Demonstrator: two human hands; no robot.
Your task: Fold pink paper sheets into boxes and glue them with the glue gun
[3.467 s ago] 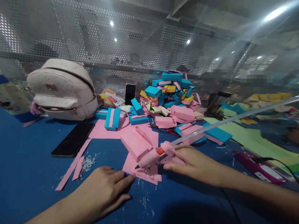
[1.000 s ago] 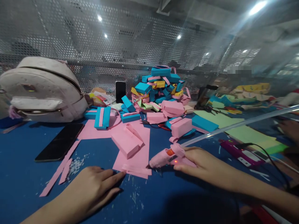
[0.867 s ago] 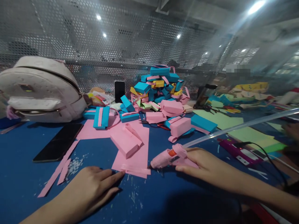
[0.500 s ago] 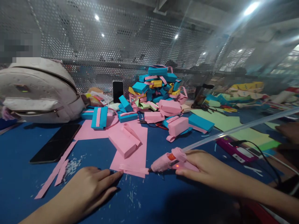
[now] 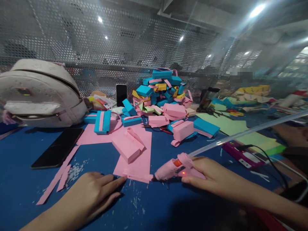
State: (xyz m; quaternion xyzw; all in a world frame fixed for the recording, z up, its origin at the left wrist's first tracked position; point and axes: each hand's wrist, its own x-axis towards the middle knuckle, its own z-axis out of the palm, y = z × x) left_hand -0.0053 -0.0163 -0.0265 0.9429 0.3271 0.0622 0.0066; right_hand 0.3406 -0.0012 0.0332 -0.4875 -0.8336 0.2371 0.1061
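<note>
My right hand (image 5: 199,171) is wrapped round a pink glue gun (image 5: 172,167), with a long clear glue stick (image 5: 231,138) running out of its back. The gun's nozzle touches or nearly touches the right end of a thin pink paper strip (image 5: 139,176). At the strip's left end rests a fingertip of my left hand (image 5: 92,192), fingers stretched out over the blue table. Under the strip lies a pink paper sheet (image 5: 146,150), and on that sheet sits a folded pink paper box (image 5: 126,147) with a paper loop on top.
A pile of blue, pink and yellow paper boxes (image 5: 162,93) stands at the back. On the left are a white backpack (image 5: 40,93), a black phone (image 5: 57,149) and cut pink strips (image 5: 59,173). A purple power strip (image 5: 243,155) with cables and green paper sheets (image 5: 240,128) lie right.
The glue gun has shifted very slightly, its nozzle a little lower and further left at the strip's end. My left hand has stayed in place.
</note>
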